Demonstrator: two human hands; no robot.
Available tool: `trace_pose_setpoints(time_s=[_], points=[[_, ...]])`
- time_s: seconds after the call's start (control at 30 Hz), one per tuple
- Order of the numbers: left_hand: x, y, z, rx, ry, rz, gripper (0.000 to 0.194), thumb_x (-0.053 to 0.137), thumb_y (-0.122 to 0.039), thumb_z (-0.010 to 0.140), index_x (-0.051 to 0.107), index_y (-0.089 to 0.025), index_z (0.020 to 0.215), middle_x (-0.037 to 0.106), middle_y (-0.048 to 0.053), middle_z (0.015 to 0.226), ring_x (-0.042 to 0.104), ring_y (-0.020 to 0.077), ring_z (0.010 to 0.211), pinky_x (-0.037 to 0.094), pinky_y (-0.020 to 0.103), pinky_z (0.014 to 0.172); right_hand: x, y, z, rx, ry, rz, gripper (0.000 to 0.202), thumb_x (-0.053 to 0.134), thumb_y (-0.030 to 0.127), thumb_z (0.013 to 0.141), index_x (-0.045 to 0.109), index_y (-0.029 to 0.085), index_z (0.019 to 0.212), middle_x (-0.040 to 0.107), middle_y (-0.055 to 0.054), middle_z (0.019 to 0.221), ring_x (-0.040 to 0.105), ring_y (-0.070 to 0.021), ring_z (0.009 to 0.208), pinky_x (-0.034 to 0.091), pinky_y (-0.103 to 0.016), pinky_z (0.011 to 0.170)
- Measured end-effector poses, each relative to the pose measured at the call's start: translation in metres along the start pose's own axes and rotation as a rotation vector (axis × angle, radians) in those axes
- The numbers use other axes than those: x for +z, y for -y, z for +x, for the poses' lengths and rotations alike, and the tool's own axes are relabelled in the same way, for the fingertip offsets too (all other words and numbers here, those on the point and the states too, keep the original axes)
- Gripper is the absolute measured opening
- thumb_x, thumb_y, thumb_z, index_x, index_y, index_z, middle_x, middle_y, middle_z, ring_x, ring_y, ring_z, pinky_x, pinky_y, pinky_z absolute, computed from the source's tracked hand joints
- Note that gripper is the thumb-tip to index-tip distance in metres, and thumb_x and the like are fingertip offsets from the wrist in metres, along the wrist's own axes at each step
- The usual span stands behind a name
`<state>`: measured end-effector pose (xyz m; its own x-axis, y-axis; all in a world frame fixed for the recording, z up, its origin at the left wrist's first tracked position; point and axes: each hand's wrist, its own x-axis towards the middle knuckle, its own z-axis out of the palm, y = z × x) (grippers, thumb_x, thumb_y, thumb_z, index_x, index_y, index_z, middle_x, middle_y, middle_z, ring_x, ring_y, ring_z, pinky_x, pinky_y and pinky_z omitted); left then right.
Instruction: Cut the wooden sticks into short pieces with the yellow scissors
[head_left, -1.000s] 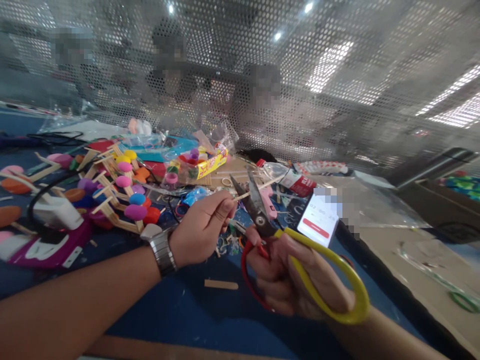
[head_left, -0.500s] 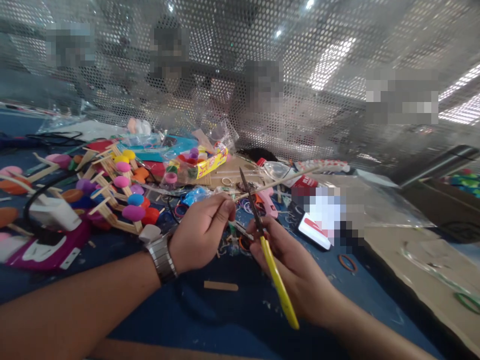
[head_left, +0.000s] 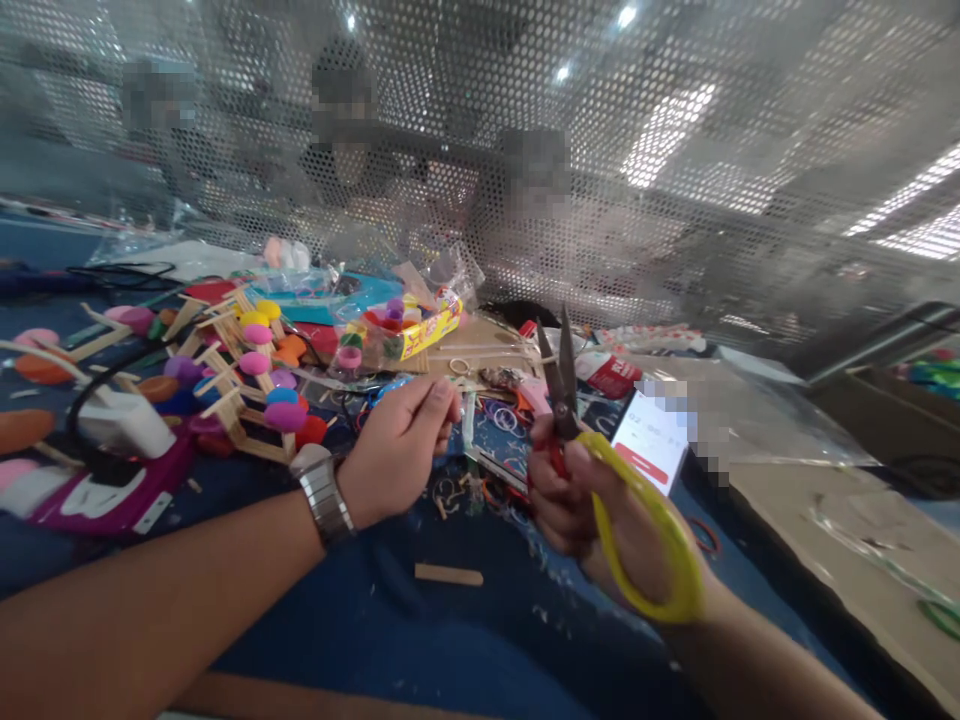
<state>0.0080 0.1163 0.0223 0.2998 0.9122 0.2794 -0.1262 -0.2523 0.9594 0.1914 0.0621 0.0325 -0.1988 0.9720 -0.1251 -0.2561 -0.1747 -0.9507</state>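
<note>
One pair of scissors (head_left: 564,412) over scraps (head_left: 448,494), blades slightly parted, handles wrapped by right hand (head_left: 561,498); left hand (head_left: 401,447) curled, contents can't tell; careless leftward swing could nick its fingers

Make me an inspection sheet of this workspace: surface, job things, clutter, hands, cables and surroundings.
Surface: blue table, small scraps scattered on it.
Job's things: scissors, blades slightly parted, pointing away from the wearer.
Clutter: wooden stick lying near the front, lit phone, bottle, colourful round pieces.
Hands: right hand grips the scissors; left hand closed, contents not visible.
Cables: black cable beside a purple box, at left.
Surroundings: perforated screen; blurred people visible.
</note>
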Motion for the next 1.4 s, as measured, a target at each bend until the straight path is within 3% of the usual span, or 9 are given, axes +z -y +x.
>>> trace_pose_setpoints(time_s=[0.1,0.23,0.37,0.63,1.1,1.2,1.4], points=[[0.000,-0.007,-0.003,0.090,0.079,0.069,0.037,0.040,-0.044,0.102,0.052,-0.019,0.077,0.042,-0.004,0.063,0.039,0.0101,0.054,0.034,0.025,0.051,-0.004,0.002,0.001,0.119,0.060,0.064,0.047,0.073,0.062,0.077,0.050,0.027,0.098,0.034,0.012,0.059,0.012,-0.0042,0.041,0.016,-0.017,0.035],[-0.001,-0.011,-0.007,0.144,0.152,0.207,0.038,0.037,-0.043,0.104,0.056,-0.019,0.082,0.050,-0.001,0.072,0.046,0.0121,0.064,0.040,0.027,0.061,-0.003,-0.003,-0.002,0.159,0.075,0.026,0.048,0.079,0.058,0.074,0.055,0.025,0.099,0.037,0.010,0.061,0.020,-0.0034,0.043,0.018,-0.016,0.039],[-0.002,-0.011,-0.007,0.191,0.138,0.270,0.036,0.037,-0.038,0.104,0.056,-0.018,0.081,0.052,0.000,0.074,0.047,0.0124,0.067,0.041,0.027,0.064,-0.001,-0.003,-0.006,0.184,0.159,-0.022,0.047,0.080,0.058,0.074,0.059,0.025,0.099,0.035,0.010,0.063,0.024,-0.0034,0.046,0.021,-0.016,0.043],[-0.003,-0.013,-0.004,0.234,0.110,0.357,0.034,0.039,-0.032,0.103,0.058,-0.017,0.080,0.055,0.000,0.074,0.051,0.0129,0.069,0.043,0.027,0.068,-0.002,0.001,-0.009,0.225,0.180,-0.050,0.042,0.076,0.056,0.081,0.058,0.023,0.102,0.033,0.010,0.063,0.022,-0.0033,0.047,0.020,-0.015,0.042],[-0.005,-0.014,-0.007,0.322,0.098,0.445,0.031,0.041,-0.027,0.103,0.060,-0.017,0.080,0.060,0.000,0.074,0.055,0.0114,0.069,0.043,0.025,0.068,-0.003,0.004,-0.007,0.232,0.196,-0.091,0.050,0.080,0.058,0.075,0.060,0.025,0.106,0.035,0.008,0.066,0.026,-0.0049,0.051,0.024,-0.017,0.048],[-0.005,-0.012,-0.007,0.323,0.060,0.406,0.032,0.041,-0.030,0.104,0.061,-0.017,0.081,0.057,-0.001,0.071,0.053,0.0103,0.064,0.042,0.025,0.064,-0.006,0.002,-0.007,0.217,0.216,-0.073,0.051,0.079,0.058,0.075,0.061,0.025,0.109,0.037,0.007,0.069,0.028,-0.0061,0.055,0.024,-0.019,0.050],[-0.008,-0.006,-0.001,0.298,-0.145,0.331,0.032,0.045,-0.035,0.103,0.066,-0.016,0.088,0.056,0.000,0.067,0.053,0.0103,0.060,0.043,0.025,0.058,-0.008,-0.003,-0.009,0.173,0.197,-0.040,0.042,0.075,0.055,0.081,0.061,0.027,0.109,0.040,0.004,0.076,0.026,-0.0075,0.058,0.022,-0.022,0.051]])
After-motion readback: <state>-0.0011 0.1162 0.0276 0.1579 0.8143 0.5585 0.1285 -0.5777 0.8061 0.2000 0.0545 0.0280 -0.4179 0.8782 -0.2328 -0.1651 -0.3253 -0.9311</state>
